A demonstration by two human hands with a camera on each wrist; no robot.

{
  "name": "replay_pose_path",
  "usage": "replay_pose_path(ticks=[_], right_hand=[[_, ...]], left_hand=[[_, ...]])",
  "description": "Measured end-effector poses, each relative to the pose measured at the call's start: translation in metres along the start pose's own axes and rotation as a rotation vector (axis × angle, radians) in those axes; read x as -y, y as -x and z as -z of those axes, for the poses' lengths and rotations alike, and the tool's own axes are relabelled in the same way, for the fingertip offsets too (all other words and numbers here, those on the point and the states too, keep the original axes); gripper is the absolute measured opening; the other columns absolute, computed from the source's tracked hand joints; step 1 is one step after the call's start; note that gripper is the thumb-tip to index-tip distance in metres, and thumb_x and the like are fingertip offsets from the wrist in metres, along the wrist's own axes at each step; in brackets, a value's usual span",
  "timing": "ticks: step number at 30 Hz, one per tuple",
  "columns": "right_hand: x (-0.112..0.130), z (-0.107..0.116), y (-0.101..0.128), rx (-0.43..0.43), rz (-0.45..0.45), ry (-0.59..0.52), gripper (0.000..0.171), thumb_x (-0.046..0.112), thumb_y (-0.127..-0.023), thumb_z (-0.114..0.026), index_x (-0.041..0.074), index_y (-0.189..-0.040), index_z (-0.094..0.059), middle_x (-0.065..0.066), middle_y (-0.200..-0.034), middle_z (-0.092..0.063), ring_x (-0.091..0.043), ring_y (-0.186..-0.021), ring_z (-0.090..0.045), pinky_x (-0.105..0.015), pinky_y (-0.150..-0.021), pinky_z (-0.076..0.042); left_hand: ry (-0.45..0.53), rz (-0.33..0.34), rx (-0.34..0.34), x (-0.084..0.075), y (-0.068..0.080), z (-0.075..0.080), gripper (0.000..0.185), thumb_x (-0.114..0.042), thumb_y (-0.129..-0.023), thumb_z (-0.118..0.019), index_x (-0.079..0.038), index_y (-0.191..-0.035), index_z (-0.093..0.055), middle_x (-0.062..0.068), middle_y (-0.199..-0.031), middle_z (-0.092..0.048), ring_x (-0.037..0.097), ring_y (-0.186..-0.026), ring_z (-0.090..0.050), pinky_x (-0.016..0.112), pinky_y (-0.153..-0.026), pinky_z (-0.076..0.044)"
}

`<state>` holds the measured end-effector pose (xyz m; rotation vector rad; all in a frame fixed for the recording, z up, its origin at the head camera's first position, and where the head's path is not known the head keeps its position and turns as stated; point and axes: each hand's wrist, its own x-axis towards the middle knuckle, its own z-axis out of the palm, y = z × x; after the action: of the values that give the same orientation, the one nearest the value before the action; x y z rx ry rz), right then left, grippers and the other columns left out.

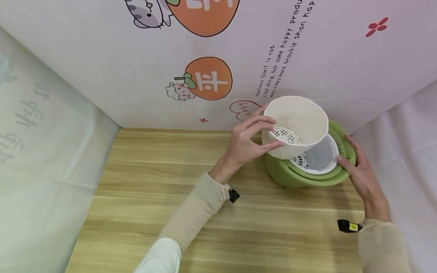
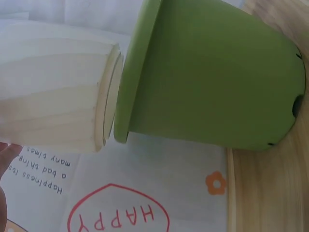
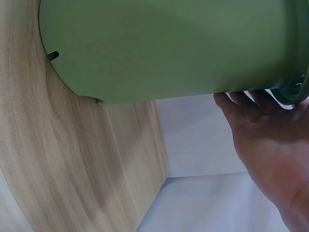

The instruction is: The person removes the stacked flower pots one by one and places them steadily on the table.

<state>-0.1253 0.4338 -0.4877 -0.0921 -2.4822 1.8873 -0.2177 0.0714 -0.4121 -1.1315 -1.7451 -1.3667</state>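
Observation:
My left hand point(image 1: 244, 138) pinches the near-left rim of a white plastic flowerpot point(image 1: 304, 113), thumb outside and fingers at its edge. That pot has a perforated bottom and hangs tilted over a large green flowerpot point(image 1: 283, 176). Inside the green one sit another green rim and a white pot point(image 1: 319, 155) with a slotted bottom. In the left wrist view the held pot's base point(image 2: 108, 96) is right at the green pot's rim point(image 2: 137, 72). My right hand point(image 1: 367, 182) grips the green pot's right rim, thumb on top, fingers down its outer side point(image 3: 159, 53).
The green pot stands on a wooden tabletop point(image 1: 164, 204), near its back edge. Behind rises a printed backdrop point(image 1: 136, 76) with orange fruit and lettering. White cloth point(image 1: 409, 151) hangs close on the right, and more cloth point(image 1: 41, 151) on the left.

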Motion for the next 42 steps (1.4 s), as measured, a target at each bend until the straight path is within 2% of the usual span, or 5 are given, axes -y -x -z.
replay_pose_path(ticks=[5,12,21,37,42], right_hand=[[-0.002,0.000,0.001,-0.019,0.005,0.038,0.070,0.007,-0.100,-0.057,0.028,-0.158,-0.024,0.005,-0.135,-0.041,-0.002,-0.104,-0.053,-0.003,-0.084,-0.044],[0.000,-0.001,0.001,-0.032,0.000,0.181,0.068,0.014,-0.102,-0.055,0.032,-0.158,-0.021,0.006,-0.136,-0.040,-0.001,-0.104,-0.051,-0.005,-0.083,-0.041],[0.001,-0.001,0.001,-0.035,0.013,0.079,0.069,0.009,-0.100,-0.056,0.028,-0.158,-0.024,0.003,-0.136,-0.039,-0.003,-0.106,-0.050,-0.003,-0.083,-0.044],[-0.003,-0.004,-0.001,-0.053,-0.005,0.025,0.070,0.007,-0.100,-0.057,0.028,-0.158,-0.025,-0.008,-0.146,-0.032,-0.002,-0.111,-0.046,-0.003,-0.084,-0.042],[-0.003,-0.003,-0.001,-0.049,0.000,0.015,0.070,0.007,-0.099,-0.057,0.027,-0.158,-0.026,-0.005,-0.142,-0.035,-0.002,-0.110,-0.049,-0.003,-0.084,-0.043]], left_hand=[[0.014,0.026,-0.025,0.001,0.004,0.007,0.039,-0.020,-0.062,-0.096,0.001,-0.082,-0.071,0.014,-0.096,-0.072,0.037,-0.129,-0.054,0.039,-0.111,-0.045],[0.020,0.047,-0.075,0.004,0.008,0.017,0.039,-0.016,-0.059,-0.097,0.003,-0.081,-0.070,0.016,-0.095,-0.071,0.038,-0.129,-0.054,0.042,-0.106,-0.049],[-0.005,0.065,-0.101,0.007,0.013,0.027,0.038,-0.014,-0.059,-0.096,0.003,-0.080,-0.069,0.016,-0.093,-0.070,0.039,-0.128,-0.054,0.041,-0.106,-0.049],[-0.009,0.089,-0.191,0.017,0.025,0.050,0.036,-0.002,-0.055,-0.096,0.004,-0.077,-0.068,0.018,-0.091,-0.069,0.044,-0.122,-0.057,0.048,-0.103,-0.051],[-0.036,0.099,-0.203,0.019,0.028,0.055,0.037,-0.002,-0.053,-0.097,0.004,-0.076,-0.068,0.018,-0.090,-0.070,0.046,-0.120,-0.058,0.048,-0.103,-0.050]])
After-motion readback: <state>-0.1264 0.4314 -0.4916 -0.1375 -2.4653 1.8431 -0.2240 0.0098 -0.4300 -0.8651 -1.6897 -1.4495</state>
